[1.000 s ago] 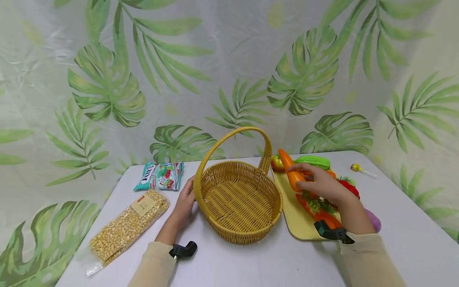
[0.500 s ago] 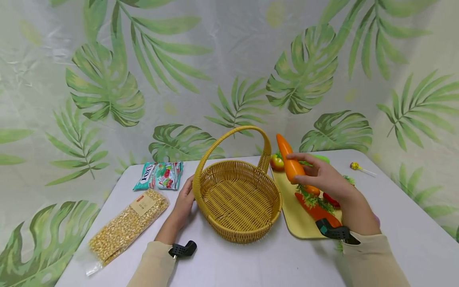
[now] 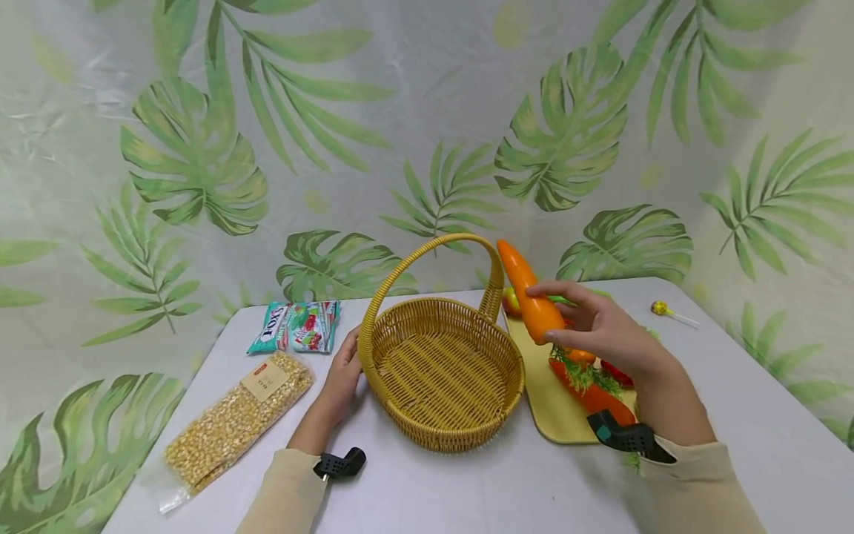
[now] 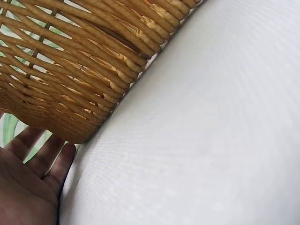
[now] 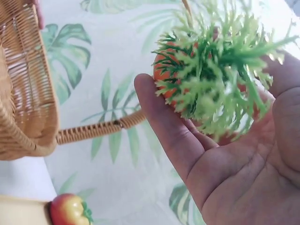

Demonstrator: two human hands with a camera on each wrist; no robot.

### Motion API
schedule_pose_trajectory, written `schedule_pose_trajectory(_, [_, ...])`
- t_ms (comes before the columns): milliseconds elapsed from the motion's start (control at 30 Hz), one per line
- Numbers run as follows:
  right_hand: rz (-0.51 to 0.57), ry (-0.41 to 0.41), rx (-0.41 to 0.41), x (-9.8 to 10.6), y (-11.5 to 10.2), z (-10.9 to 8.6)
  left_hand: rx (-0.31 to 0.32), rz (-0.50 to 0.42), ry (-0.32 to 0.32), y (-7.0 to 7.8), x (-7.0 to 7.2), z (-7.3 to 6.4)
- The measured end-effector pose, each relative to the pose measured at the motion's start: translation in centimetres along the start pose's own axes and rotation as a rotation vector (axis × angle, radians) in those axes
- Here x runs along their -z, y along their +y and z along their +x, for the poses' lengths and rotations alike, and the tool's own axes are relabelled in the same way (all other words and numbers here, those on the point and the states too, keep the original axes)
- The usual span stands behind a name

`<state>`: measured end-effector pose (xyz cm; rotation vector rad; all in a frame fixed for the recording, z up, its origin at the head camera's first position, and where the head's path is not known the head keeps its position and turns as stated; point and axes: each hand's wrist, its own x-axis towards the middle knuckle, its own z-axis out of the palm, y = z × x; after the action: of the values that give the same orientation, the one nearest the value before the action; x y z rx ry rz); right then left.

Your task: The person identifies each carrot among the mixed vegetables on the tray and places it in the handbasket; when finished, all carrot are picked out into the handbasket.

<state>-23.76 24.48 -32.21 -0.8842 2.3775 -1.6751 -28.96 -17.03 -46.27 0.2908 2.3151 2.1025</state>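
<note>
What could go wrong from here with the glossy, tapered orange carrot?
The glossy, tapered orange carrot has its tip close to the arched woven handle in the head view, so a leftward move might knock it.
The right grip holds the carrot near its thick end, by the feathery green leaves, so it might tilt or slip.
The left grip only rests against the round golden-brown wicker basket, so a bump could shift it.

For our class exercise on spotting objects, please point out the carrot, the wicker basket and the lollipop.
Carrot (image 3: 534, 308): head view, on the thick part of its orange body.
Wicker basket (image 3: 443, 382): head view, on its bare woven floor.
Lollipop (image 3: 660, 308): head view, on its wrapped round end.
</note>
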Motion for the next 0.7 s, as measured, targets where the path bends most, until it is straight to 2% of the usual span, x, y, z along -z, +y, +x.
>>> schedule_pose_trajectory(167, [0.013,-0.075,0.045,-0.7,-0.2,0.2,-0.006,-0.001,-0.004,0.1,0.0,0.0])
schedule_pose_trajectory(367, [0.071,-0.219,0.077,-1.8,0.1,0.6,0.008,0.007,-0.001,0.1,0.0,-0.1])
schedule_pose_trajectory(533, [0.037,-0.292,0.021,-3.4,0.6,1.5,0.013,0.015,-0.012,0.2,0.1,-0.2])
schedule_pose_trajectory(700, [-0.012,-0.282,-0.061,-5.1,1.0,2.4,0.013,0.015,-0.009,0.2,0.1,-0.2])
